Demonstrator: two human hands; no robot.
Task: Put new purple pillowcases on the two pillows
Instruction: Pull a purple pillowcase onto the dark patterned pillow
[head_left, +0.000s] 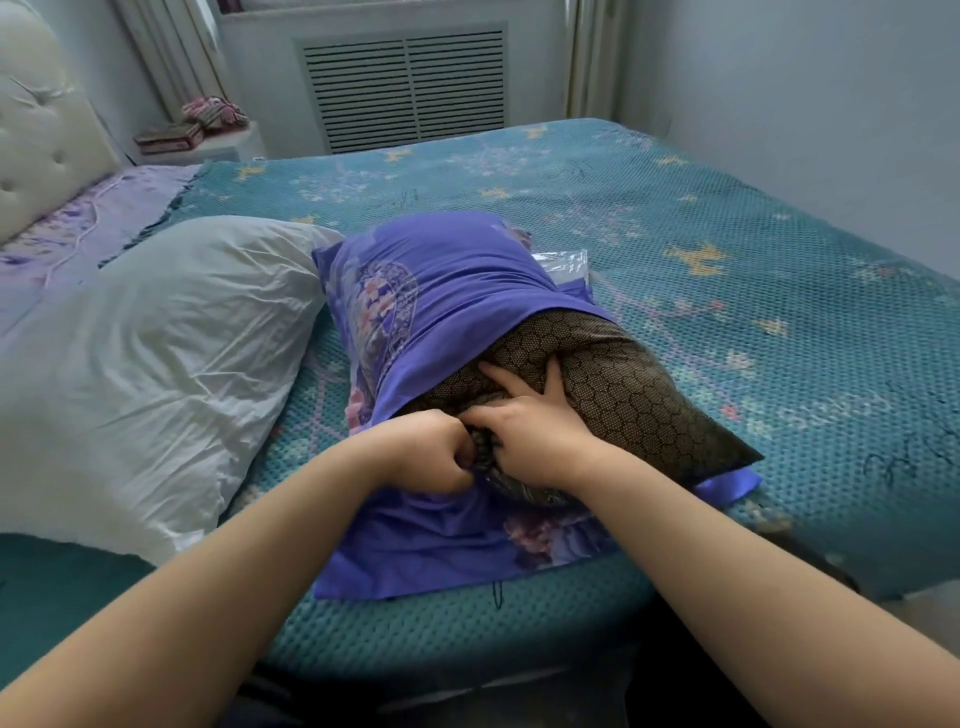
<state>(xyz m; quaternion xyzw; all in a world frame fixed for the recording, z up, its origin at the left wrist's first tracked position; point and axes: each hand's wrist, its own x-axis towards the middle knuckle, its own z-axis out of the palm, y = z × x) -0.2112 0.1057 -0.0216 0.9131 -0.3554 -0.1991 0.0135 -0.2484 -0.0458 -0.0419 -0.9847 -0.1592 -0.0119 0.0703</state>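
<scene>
A dark pillow with a honeycomb pattern (618, 395) lies on the bed, its far half inside a purple flowered pillowcase (441, 296). The near end of the pillow sticks out of the case's open mouth. My left hand (434, 449) is closed on the pillowcase's upper edge at the opening. My right hand (535, 421) presses flat on the pillow's near corner, fingers spread. A bare white pillow (156, 353) lies to the left. Behind the purple case, a clear plastic packet (563, 262) with more purple cloth peeks out.
A teal patterned bedspread (753, 291) covers the bed. A padded white headboard (36, 130) stands at the far left, with a bedside stand holding a book and pink items (197, 127). A slatted radiator cover (405, 85) fills the back wall.
</scene>
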